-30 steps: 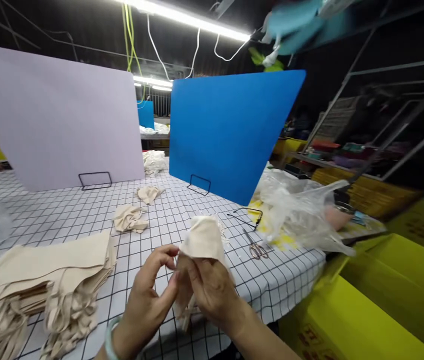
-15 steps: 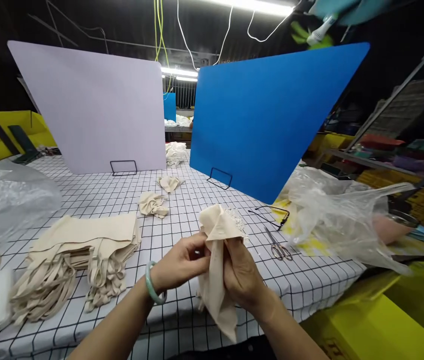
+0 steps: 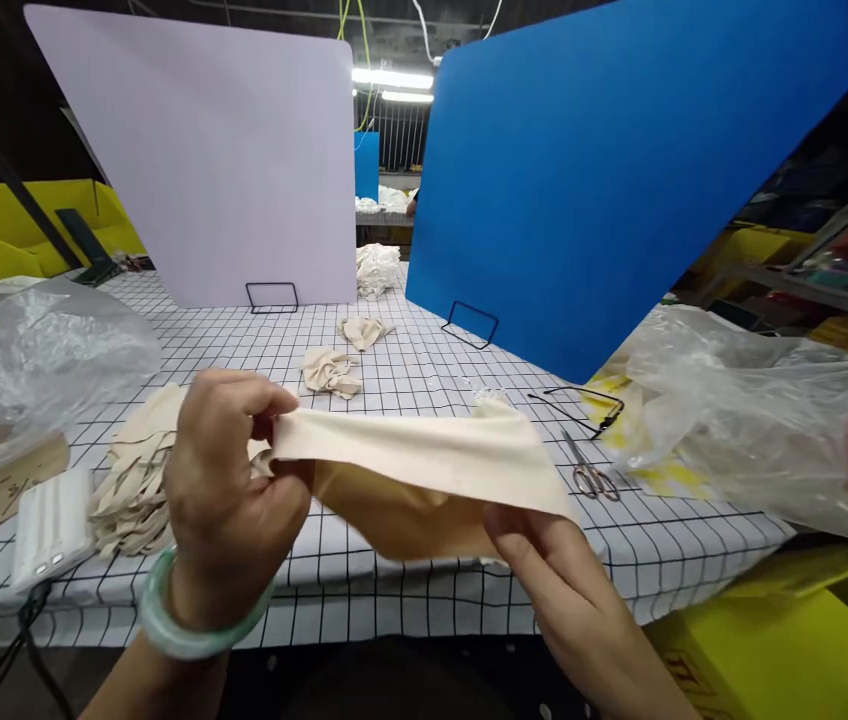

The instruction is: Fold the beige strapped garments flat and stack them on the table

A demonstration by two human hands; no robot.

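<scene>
A cream cloth bag (image 3: 416, 450) is stretched between my two hands above the table's front edge, its mouth parted toward me so that the shaded inside shows. My left hand (image 3: 225, 490), with a pale green bangle (image 3: 195, 635) at the wrist, pinches one end of the rim between thumb and fingers. At the other end, my right hand (image 3: 563, 575) grips the lower right edge, its fingers partly hidden by the fabric. Behind my left hand lies a pile of cream bags with straps (image 3: 135, 490), partly covered. Small thread scraps (image 3: 480, 388) lie just beyond the held bag.
Scissors (image 3: 590, 475) and black-framed glasses (image 3: 581, 408) lie on the checked tablecloth (image 3: 424, 600) at right. Two crumpled cream cloths (image 3: 328, 372) sit farther back. Clear plastic (image 3: 739, 420) covers the right side. A white device (image 3: 55, 525) stands left; lilac (image 3: 206, 150) and blue boards (image 3: 566, 190) rise behind.
The bag, bunched between my close hands before, is now spread wide sideways. My left hand has moved left and up, my right hand slightly right. The view has tilted down.
</scene>
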